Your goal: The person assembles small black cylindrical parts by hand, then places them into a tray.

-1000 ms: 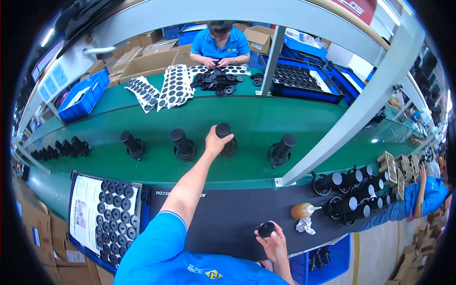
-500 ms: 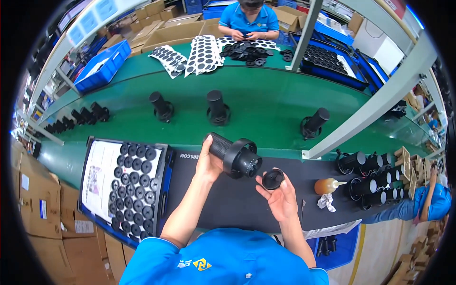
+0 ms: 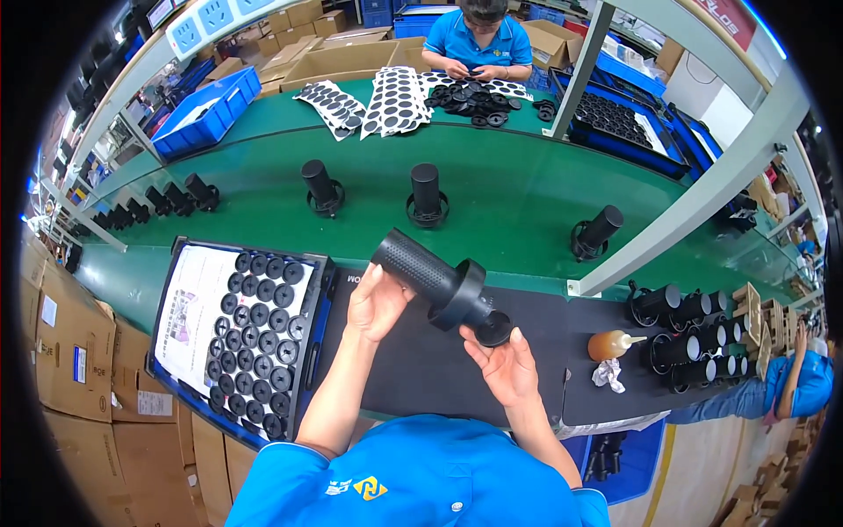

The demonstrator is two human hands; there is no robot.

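My left hand [image 3: 372,304] is wrapped round the near side of a black cylinder [image 3: 420,269] with a perforated wall and a wide ring near its lower end. It is tilted, with its narrower end down and to the right. A round black cap [image 3: 493,329] sits in the fingers of my right hand [image 3: 506,373], hollow side partly showing. The cap lies right at the cylinder's narrow end; whether they are joined I cannot tell. To the left, a blue-edged tray [image 3: 318,338] holds rows of similar round black caps [image 3: 259,314].
On the green belt [image 3: 369,246] several black cylinders stand in rings, one being this cylinder [image 3: 426,189]. At right are an amber squeeze bottle [image 3: 608,345], crumpled tissue [image 3: 608,375] and more cylinders [image 3: 659,303]. A slanted metal post [image 3: 667,211] crosses there. A co-worker [image 3: 481,44] sits opposite.
My hands have drawn together, bringing the cap up to the cylinder's narrow end. The cylinder's perforated end has tipped up. The whole view has shifted slightly.
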